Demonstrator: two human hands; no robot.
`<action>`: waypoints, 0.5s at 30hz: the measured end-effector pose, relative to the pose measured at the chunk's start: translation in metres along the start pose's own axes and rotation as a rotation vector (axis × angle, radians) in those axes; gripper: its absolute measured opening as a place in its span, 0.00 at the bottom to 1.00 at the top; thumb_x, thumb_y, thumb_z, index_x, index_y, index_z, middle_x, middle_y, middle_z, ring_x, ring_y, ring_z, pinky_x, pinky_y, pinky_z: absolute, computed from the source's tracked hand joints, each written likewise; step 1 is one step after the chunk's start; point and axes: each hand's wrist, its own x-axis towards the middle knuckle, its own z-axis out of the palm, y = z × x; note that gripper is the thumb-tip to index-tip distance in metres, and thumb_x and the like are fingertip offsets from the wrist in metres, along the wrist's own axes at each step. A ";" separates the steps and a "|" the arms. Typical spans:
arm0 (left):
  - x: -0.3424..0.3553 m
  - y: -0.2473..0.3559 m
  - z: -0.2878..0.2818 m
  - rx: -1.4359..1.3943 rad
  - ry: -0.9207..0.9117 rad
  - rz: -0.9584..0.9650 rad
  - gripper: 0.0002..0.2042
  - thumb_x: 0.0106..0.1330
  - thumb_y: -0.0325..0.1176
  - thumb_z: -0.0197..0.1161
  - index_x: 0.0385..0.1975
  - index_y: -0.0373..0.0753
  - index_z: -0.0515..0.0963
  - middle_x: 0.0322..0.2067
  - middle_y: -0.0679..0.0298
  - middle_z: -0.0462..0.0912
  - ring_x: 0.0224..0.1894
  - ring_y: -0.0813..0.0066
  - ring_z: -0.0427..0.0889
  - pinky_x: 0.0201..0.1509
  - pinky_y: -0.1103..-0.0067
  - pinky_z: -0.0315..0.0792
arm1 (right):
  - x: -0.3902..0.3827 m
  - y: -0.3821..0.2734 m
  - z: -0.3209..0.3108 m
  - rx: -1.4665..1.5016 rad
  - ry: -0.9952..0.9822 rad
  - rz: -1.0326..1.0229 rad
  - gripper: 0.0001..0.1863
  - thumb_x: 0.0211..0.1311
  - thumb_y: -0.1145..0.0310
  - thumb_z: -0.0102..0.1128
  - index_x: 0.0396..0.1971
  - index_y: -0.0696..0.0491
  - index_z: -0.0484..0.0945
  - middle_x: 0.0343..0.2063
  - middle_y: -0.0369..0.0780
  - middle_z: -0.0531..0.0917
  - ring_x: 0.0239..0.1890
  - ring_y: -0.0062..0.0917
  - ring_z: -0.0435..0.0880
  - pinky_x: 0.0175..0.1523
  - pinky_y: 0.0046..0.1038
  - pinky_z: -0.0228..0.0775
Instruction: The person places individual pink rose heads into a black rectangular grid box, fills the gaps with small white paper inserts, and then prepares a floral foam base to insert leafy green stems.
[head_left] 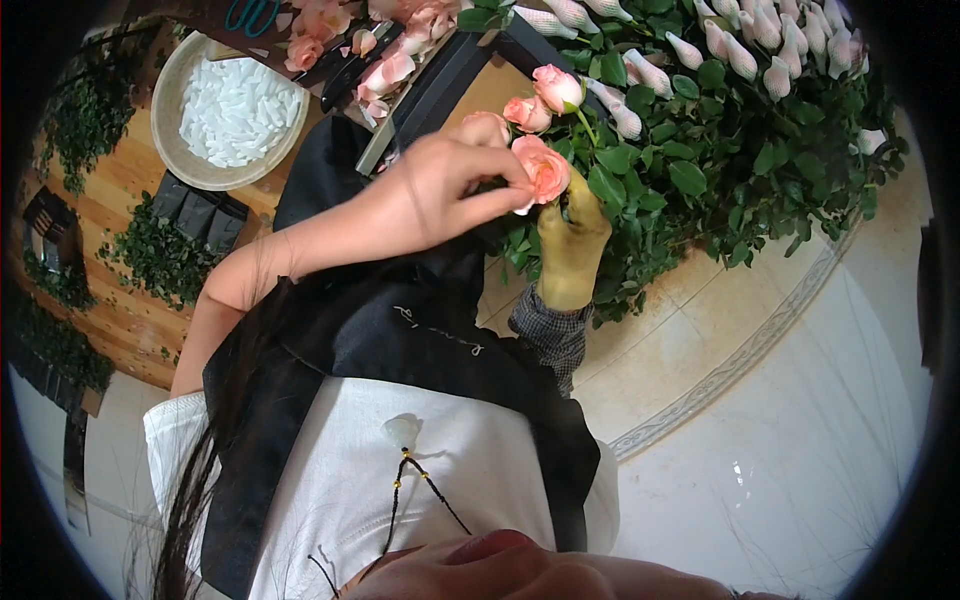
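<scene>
Pink rose (545,170), held by the curled right hand (573,238), seems picked at by the tightly pinched left hand (435,190); gentle tugging is needed.

A patterned border (765,342) parts beige tiles (640,362) from glossy white floor (790,460).

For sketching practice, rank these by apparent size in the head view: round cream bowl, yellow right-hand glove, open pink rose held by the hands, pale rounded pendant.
Largest to smallest:
1. Round cream bowl
2. Yellow right-hand glove
3. Open pink rose
4. Pale rounded pendant
</scene>
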 end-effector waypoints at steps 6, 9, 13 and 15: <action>0.007 -0.027 -0.058 1.093 0.671 0.030 0.08 0.63 0.29 0.67 0.39 0.33 0.82 0.29 0.60 0.79 0.37 0.62 0.80 0.41 0.72 0.72 | -0.017 -0.017 0.000 0.162 0.069 0.152 0.18 0.62 0.69 0.66 0.51 0.61 0.80 0.43 0.36 0.85 0.44 0.18 0.81 0.53 0.24 0.73; 0.001 -0.024 -0.045 1.055 0.341 -0.068 0.08 0.60 0.29 0.69 0.35 0.33 0.82 0.26 0.59 0.78 0.32 0.59 0.79 0.38 0.70 0.72 | -0.013 -0.015 0.002 0.118 0.077 0.113 0.19 0.62 0.70 0.67 0.50 0.62 0.80 0.45 0.36 0.85 0.45 0.18 0.82 0.52 0.23 0.73; 0.014 -0.004 -0.008 0.364 0.204 0.284 0.05 0.60 0.30 0.69 0.33 0.38 0.82 0.30 0.63 0.80 0.33 0.65 0.79 0.39 0.74 0.71 | -0.015 0.006 -0.001 0.203 0.053 -0.001 0.17 0.63 0.71 0.66 0.50 0.63 0.80 0.46 0.37 0.86 0.45 0.18 0.82 0.52 0.22 0.74; 0.017 -0.011 0.009 0.285 0.127 0.308 0.05 0.59 0.29 0.70 0.33 0.38 0.82 0.31 0.65 0.79 0.35 0.66 0.79 0.42 0.73 0.70 | -0.013 0.008 -0.001 0.190 0.046 -0.018 0.16 0.64 0.73 0.64 0.49 0.63 0.81 0.46 0.37 0.86 0.46 0.18 0.82 0.53 0.22 0.74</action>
